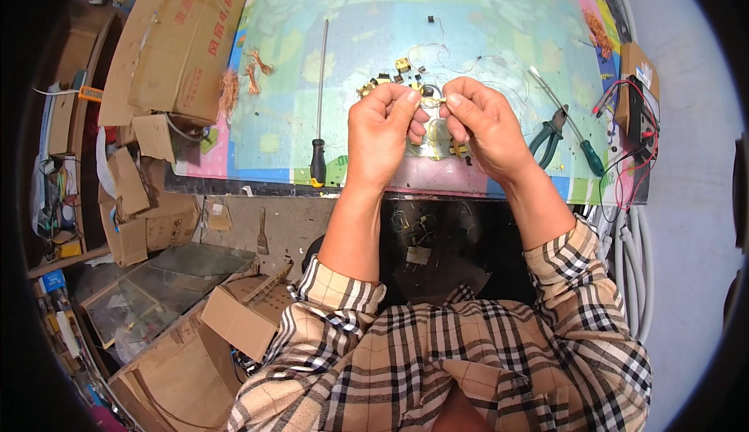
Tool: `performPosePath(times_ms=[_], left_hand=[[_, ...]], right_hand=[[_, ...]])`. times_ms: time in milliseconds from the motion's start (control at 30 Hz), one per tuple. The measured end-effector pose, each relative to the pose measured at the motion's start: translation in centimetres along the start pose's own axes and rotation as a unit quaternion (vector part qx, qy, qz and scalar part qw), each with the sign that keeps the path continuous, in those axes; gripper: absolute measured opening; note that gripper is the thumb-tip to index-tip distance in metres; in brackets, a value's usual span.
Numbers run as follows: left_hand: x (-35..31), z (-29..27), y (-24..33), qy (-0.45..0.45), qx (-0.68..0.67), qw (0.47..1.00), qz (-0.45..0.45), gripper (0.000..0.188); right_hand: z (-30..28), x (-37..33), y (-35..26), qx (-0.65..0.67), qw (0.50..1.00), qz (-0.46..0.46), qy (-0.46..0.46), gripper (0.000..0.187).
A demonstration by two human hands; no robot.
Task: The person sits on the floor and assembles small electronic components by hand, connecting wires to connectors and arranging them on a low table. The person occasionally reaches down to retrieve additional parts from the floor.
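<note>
Over the near part of the table, my left hand and my right hand face each other with thumbs and index fingers pinched. Between their fingertips stretches a thin yellowish strip, too small to tell whether it is tape or wire. Behind the fingers lies a loose pile of small yellow-and-black transformers. Fine loose wire curls across the tabletop to the right of the pile. A few more small yellow parts sit beside my right hand, partly hidden by it.
A long screwdriver lies left of my hands. On the right are green-handled pliers, a green screwdriver and a black meter with red and black leads. Copper wire bundles lie near a cardboard box.
</note>
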State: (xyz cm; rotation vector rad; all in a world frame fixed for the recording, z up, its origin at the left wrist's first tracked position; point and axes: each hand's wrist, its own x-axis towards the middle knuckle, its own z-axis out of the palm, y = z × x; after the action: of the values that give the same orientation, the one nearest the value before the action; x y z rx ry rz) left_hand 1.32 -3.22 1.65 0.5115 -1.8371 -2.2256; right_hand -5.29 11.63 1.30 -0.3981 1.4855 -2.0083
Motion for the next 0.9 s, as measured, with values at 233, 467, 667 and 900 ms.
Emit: performPosePath(times_ms=[233, 467, 667, 900], left_hand=[[-0.1, 0.4, 0.1, 0.0, 0.024, 1.0, 0.015, 0.015], [0.0, 0.6, 0.0, -0.017, -0.004, 1.0, 0.023, 0.007], [0.0, -0.3, 0.6, -0.043, -0.037, 0.998, -0.034, 0.007], [0.9, -5.1, 1.5, 0.126, 0.043, 0.991, 0.006, 0.009]], right_hand=[[-0.3, 0.2, 0.2, 0.045, 0.999, 0.017, 0.006, 0.017], [0.1, 0.3, 0.0, -0.05, 0.999, -0.019, -0.006, 0.015], [-0.2, 0.0, 0.3, 0.125, 0.991, 0.055, -0.018, 0.014], [-6.5, 0.1, -4.3, 0.264, 0.949, -0.081, 0.155, 0.014]])
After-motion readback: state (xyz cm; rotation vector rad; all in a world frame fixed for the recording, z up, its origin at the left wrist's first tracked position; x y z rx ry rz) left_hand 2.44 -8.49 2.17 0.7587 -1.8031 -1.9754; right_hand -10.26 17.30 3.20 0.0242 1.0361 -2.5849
